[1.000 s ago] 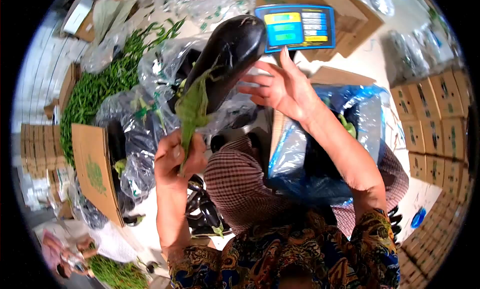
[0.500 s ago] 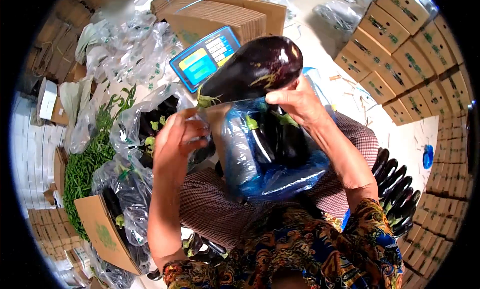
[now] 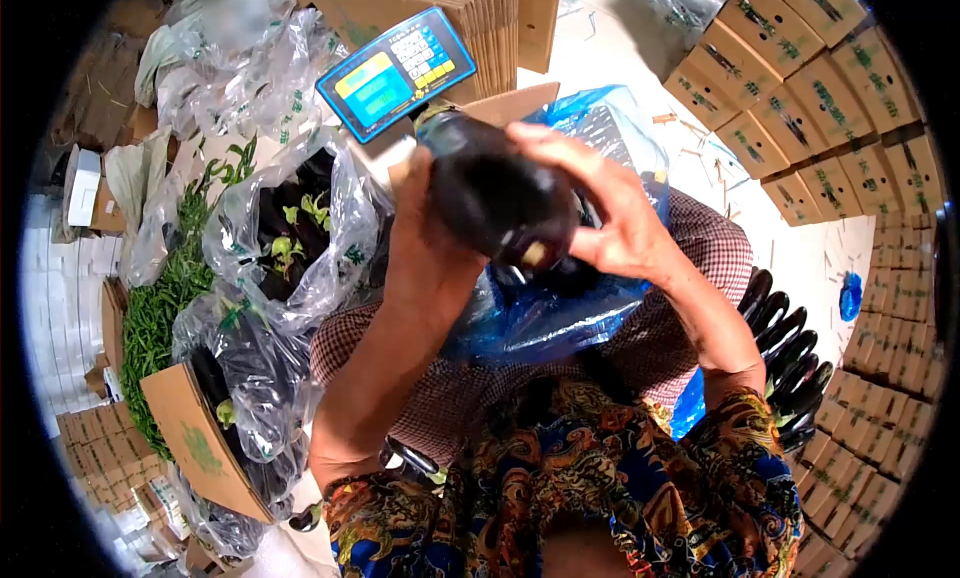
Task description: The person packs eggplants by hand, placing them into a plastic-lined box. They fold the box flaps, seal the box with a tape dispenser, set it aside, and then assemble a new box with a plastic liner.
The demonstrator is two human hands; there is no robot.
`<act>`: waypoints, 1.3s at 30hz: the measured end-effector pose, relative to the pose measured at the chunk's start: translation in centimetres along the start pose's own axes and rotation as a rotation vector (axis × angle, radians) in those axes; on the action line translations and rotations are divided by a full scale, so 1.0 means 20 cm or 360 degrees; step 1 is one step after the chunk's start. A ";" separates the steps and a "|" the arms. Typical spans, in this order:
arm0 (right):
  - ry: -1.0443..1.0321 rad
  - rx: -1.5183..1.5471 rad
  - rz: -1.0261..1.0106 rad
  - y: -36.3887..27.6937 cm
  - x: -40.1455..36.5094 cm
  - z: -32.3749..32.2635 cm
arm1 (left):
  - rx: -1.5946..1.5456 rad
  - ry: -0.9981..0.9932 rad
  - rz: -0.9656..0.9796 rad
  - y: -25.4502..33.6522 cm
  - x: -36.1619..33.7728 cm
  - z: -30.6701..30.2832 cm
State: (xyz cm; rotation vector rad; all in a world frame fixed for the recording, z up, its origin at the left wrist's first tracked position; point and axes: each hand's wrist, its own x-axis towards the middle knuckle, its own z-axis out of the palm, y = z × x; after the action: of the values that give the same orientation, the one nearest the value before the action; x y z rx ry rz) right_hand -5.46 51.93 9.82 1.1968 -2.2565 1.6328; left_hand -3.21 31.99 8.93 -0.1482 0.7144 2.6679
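A large dark eggplant [image 3: 500,186] is held up between both hands, its blossom end toward me and its stem end toward the scale; motion blurs it a little. My left hand [image 3: 430,233] presses along its left side, fingers partly hidden behind it. Curved round its right side is my right hand [image 3: 620,213], with the thumb near the lower end. Beneath, a blue plastic bag [image 3: 570,323] lines an open cardboard box between my knees; the held eggplant hides most of its contents.
A blue-framed digital scale display [image 3: 395,73] stands ahead, by stacked flat cardboard [image 3: 430,18]. On the left are a clear bag of eggplants [image 3: 295,218] and green peppers [image 3: 165,348]. Several eggplants [image 3: 785,348] lie at right, near a wall of cartons [image 3: 790,108].
The eggplant has swung from lying sideways to pointing toward me, and come lower and closer. My left hand has moved right from the clear bag's side onto it.
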 end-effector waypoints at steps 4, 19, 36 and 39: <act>-0.0254 0.0275 0.0579 -0.02 -0.08 -0.09 | -0.0002 0.0052 -0.0033 0.04 -0.14 -0.08; -0.0872 -0.1327 0.1094 0.71 -0.12 0.28 | 0.0642 0.0652 -0.0600 0.11 -0.41 -0.11; 0.0756 0.0727 0.0873 0.44 -0.28 -0.74 | 0.0873 0.0297 -0.0837 -0.38 0.27 -0.55; 0.0770 0.0831 0.0967 0.43 -0.30 -0.73 | 0.1369 0.0209 -0.0409 -0.50 0.31 -0.50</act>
State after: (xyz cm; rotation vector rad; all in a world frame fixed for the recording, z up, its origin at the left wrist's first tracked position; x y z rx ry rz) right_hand -11.93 68.32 6.37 0.0726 -2.0253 2.4894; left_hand -5.13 36.99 -5.49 -0.1633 1.6719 1.9188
